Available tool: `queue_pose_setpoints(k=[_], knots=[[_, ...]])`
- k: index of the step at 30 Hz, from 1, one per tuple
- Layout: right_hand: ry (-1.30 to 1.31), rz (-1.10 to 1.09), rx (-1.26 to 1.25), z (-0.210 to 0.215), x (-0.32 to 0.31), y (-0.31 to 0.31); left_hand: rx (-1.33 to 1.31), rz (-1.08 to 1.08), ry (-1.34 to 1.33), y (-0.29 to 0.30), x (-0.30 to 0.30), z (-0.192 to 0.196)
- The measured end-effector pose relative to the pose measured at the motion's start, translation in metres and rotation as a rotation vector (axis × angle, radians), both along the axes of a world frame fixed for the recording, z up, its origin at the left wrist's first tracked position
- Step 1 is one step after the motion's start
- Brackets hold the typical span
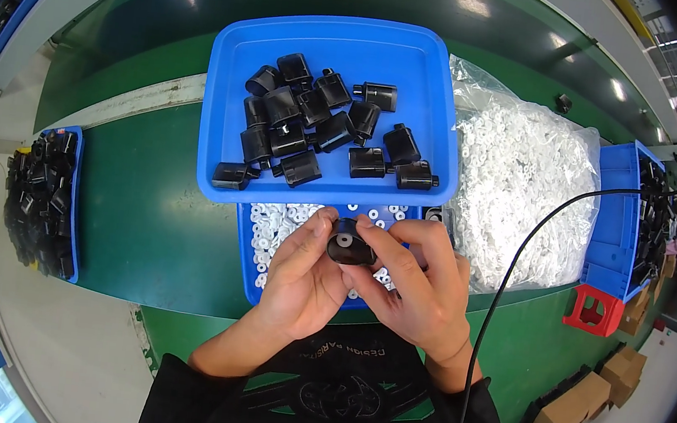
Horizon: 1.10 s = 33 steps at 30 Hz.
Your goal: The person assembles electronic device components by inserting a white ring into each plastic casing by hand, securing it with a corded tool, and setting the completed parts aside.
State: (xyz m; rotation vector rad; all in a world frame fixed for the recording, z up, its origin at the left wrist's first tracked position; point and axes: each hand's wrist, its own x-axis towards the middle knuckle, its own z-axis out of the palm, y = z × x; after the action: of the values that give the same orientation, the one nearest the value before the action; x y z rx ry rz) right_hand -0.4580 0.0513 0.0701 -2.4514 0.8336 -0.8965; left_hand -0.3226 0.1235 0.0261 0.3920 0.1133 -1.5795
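Observation:
Between my two hands is a black plastic housing point(357, 255), rounded and glossy, with its end turned up. A white ring washer point(344, 241) sits on that end. My left hand point(296, 286) is closed on the housing's left side, thumb and fingertips against it. From the right, my right hand point(423, 286) pinches the same housing with thumb and index finger. Beneath my hands, a lower blue tray point(247, 266) holds many loose white washers, partly hidden. Just beyond stands a larger blue tray point(340, 31) with several similar black housings point(335, 130) lying in it.
Right of the trays lies a clear bag point(524, 191) full of white washers. A black cable point(506, 281) hangs across the right side. Blue bins of black parts stand at the far left point(78, 207) and right point(612, 218). A red stool point(594, 310) and cardboard boxes point(571, 405) are lower right.

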Motion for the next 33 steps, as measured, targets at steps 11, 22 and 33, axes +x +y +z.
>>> queue_pose_setpoints(k=[11, 22, 33], knots=[[-0.198, 0.244, 0.058, 0.014, -0.014, -0.006, -0.351, -0.114, -0.081, 0.008, 0.016, -0.008], [-0.4, 0.197, 0.107, 0.01, -0.012, 0.002, -0.37, -0.042, -0.41, -0.001, 0.018, -0.018], [-0.341, 0.213, 0.205, -0.018, -0.009, -0.01, -0.29, 0.017, -0.703, -0.004, 0.034, -0.024]])
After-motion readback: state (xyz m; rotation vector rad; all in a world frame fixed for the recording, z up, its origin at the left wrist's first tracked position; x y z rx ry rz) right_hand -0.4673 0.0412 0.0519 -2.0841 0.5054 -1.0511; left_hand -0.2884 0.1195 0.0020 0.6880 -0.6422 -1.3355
